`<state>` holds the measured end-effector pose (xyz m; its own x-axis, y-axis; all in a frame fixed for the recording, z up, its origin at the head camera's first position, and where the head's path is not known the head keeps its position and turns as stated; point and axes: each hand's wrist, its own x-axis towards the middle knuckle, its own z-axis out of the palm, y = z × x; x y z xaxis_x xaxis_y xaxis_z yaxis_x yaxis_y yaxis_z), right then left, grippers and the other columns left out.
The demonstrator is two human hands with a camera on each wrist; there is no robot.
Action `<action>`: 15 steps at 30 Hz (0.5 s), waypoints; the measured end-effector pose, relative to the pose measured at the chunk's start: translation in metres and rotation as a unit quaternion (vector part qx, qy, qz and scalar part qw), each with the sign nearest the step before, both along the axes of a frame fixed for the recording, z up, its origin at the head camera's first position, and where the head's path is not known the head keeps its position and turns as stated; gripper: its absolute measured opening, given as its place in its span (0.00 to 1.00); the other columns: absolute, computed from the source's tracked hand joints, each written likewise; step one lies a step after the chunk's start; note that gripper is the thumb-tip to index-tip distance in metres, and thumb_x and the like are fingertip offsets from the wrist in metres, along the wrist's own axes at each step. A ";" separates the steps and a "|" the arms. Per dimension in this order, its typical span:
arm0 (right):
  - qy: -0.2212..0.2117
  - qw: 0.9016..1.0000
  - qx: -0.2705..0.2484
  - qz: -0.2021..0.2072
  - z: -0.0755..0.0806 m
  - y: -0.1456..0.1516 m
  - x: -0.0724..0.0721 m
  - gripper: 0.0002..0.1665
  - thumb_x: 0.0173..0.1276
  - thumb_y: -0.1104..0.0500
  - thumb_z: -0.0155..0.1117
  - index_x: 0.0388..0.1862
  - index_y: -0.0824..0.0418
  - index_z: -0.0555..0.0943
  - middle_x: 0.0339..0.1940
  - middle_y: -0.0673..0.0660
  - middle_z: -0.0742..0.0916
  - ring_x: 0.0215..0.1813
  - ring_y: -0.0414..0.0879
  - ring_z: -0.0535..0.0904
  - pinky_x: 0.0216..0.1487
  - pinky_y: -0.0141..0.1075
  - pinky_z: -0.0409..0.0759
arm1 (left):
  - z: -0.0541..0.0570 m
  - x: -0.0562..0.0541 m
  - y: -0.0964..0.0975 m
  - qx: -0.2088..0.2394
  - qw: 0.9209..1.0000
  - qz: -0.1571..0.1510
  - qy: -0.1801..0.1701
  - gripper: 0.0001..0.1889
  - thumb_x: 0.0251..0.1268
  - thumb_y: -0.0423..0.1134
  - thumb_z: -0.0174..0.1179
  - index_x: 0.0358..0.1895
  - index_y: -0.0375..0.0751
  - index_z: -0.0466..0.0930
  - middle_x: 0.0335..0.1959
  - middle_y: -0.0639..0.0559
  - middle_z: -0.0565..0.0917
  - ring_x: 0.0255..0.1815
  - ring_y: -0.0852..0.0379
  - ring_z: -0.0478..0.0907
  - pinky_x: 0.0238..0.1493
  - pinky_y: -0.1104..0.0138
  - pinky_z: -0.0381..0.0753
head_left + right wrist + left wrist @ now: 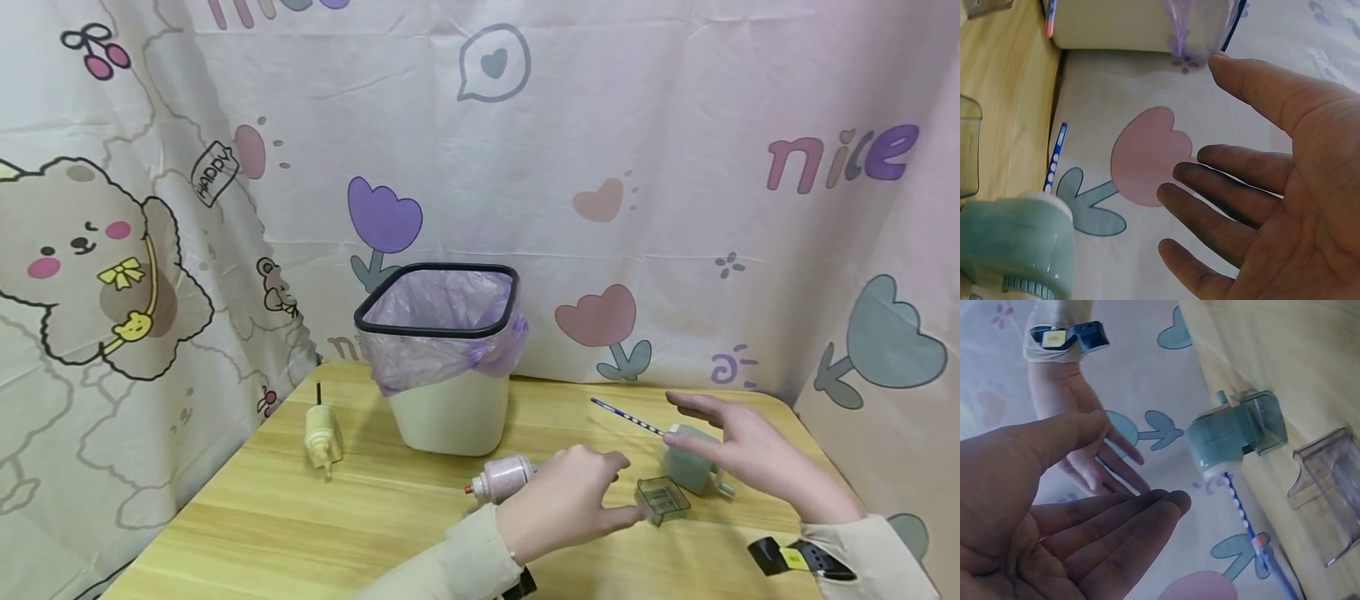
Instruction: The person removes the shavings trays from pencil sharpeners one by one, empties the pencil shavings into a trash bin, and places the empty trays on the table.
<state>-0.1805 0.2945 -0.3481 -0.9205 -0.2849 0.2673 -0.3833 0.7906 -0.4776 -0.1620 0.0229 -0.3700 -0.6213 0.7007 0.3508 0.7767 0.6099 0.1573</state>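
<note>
My left hand (562, 504) hovers over the table with thumb and fingers apart, holding nothing. Nothing is held by my right hand (761, 454) either; its fingers are spread beside a green crank pencil sharpener (1216, 440). A blue pencil with white dots (633, 419) sticks out of that sharpener's front. Between the hands lies a clear plastic shavings tray (662, 500), apart from the sharpener. A pink sharpener (506, 477) with a red tip showing at its left end is partly hidden behind my left hand.
A cream bin (453, 412) with a black rim and purple bag stands at the back middle of the wooden table (300, 529). On the left is a yellow sharpener (322, 437) with a dark pencil upright in it. A patterned curtain (660, 108) hangs behind.
</note>
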 end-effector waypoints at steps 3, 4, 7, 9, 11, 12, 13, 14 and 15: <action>0.001 1.000 -0.003 0.003 0.002 -0.005 0.002 0.40 0.75 0.41 0.70 0.77 0.61 0.76 0.72 0.69 0.83 0.70 0.75 0.79 0.61 0.73 0.80 | 0.005 0.003 -0.009 0.009 1.000 -0.003 -0.003 0.18 0.70 0.55 0.72 0.50 0.45 0.87 0.30 0.63 0.87 0.27 0.74 0.77 0.30 0.83 0.75; 0.001 1.000 -0.003 0.004 0.002 -0.007 0.003 0.40 0.75 0.41 0.70 0.78 0.61 0.75 0.73 0.69 0.83 0.70 0.75 0.79 0.61 0.74 0.80 | 0.007 0.004 -0.011 0.012 1.000 -0.003 -0.003 0.17 0.69 0.54 0.72 0.48 0.46 0.86 0.28 0.63 0.85 0.26 0.74 0.75 0.29 0.83 0.73; 0.004 1.000 -0.003 0.006 0.003 -0.013 0.005 0.40 0.75 0.41 0.71 0.78 0.59 0.76 0.73 0.67 0.83 0.70 0.75 0.79 0.61 0.74 0.79 | 0.011 0.007 -0.019 0.026 1.000 -0.003 -0.010 0.15 0.69 0.52 0.73 0.45 0.46 0.85 0.23 0.65 0.80 0.21 0.75 0.68 0.25 0.83 0.69; 0.006 1.000 -0.003 0.009 0.004 -0.017 0.006 0.40 0.74 0.40 0.71 0.77 0.59 0.76 0.73 0.66 0.83 0.70 0.74 0.79 0.62 0.74 0.79 | 0.014 0.008 -0.024 0.034 0.999 0.002 -0.013 0.15 0.69 0.52 0.73 0.47 0.46 0.85 0.23 0.65 0.81 0.21 0.76 0.69 0.26 0.83 0.70; 0.008 1.000 -0.003 0.014 0.004 -0.021 0.007 0.40 0.74 0.40 0.71 0.77 0.59 0.76 0.73 0.65 0.83 0.71 0.73 0.79 0.62 0.74 0.79 | 0.016 0.010 -0.029 0.041 0.999 0.012 -0.009 0.18 0.69 0.53 0.73 0.51 0.45 0.87 0.29 0.64 0.87 0.25 0.77 0.76 0.31 0.84 0.75; 0.010 1.000 -0.004 0.018 0.004 -0.023 0.007 0.40 0.74 0.40 0.71 0.77 0.59 0.77 0.73 0.65 0.83 0.71 0.73 0.79 0.63 0.74 0.79 | 0.016 0.011 -0.032 0.045 0.999 0.016 -0.004 0.20 0.69 0.53 0.73 0.55 0.45 0.87 0.34 0.63 0.90 0.28 0.77 0.79 0.34 0.83 0.78; 0.013 1.000 -0.005 0.021 0.004 -0.025 0.008 0.40 0.74 0.41 0.72 0.77 0.59 0.77 0.73 0.65 0.84 0.72 0.73 0.78 0.63 0.74 0.78 | 0.017 0.011 -0.035 0.051 0.999 0.018 0.000 0.20 0.68 0.53 0.74 0.55 0.45 0.88 0.37 0.62 0.91 0.31 0.76 0.81 0.36 0.82 0.80; 0.016 1.000 -0.005 0.025 0.004 -0.027 0.008 0.39 0.74 0.41 0.72 0.77 0.59 0.77 0.73 0.65 0.84 0.72 0.73 0.78 0.64 0.74 0.78 | 0.018 0.012 -0.038 0.055 0.998 0.022 0.006 0.20 0.68 0.53 0.74 0.55 0.46 0.88 0.40 0.61 0.92 0.33 0.74 0.83 0.38 0.82 0.82; 0.018 0.999 -0.005 0.028 0.005 -0.029 0.009 0.39 0.74 0.41 0.71 0.77 0.59 0.77 0.73 0.65 0.83 0.72 0.72 0.78 0.64 0.74 0.78 | 0.019 0.012 -0.041 0.060 0.998 0.023 0.010 0.19 0.68 0.53 0.74 0.54 0.46 0.89 0.43 0.60 0.93 0.36 0.73 0.85 0.40 0.81 0.83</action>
<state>-0.1718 0.2657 -0.3433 -0.8928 -0.3335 0.3027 -0.4444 0.7622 -0.4708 -0.1501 -0.0183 -0.3511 -0.6444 0.6231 0.4432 0.7516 0.6228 0.2172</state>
